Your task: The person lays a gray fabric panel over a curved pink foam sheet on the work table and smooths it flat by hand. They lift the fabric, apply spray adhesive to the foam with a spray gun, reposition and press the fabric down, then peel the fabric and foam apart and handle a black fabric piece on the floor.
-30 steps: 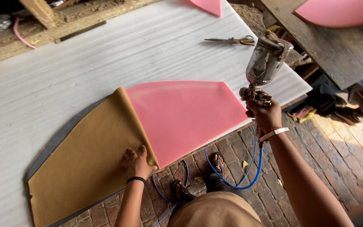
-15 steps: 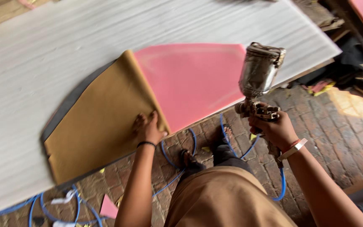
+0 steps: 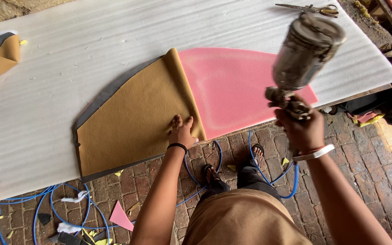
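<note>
Now pressing L hand [image 3: 182,132] flat on folded-back tan fabric [image 3: 132,122] beside bared pink foam [image 3: 241,90], R hand [image 3: 301,129] clamped round spray gun [image 3: 302,59], swinging nearer over foam, glue pass likely due.

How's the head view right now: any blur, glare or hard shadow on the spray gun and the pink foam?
Head view: daylight is even, with no glare on the pink foam; the spray gun in the right hand looks soft, close to the lens; the left hand on the tan fabric is sharp; wide-angle bending at the edges.
</note>
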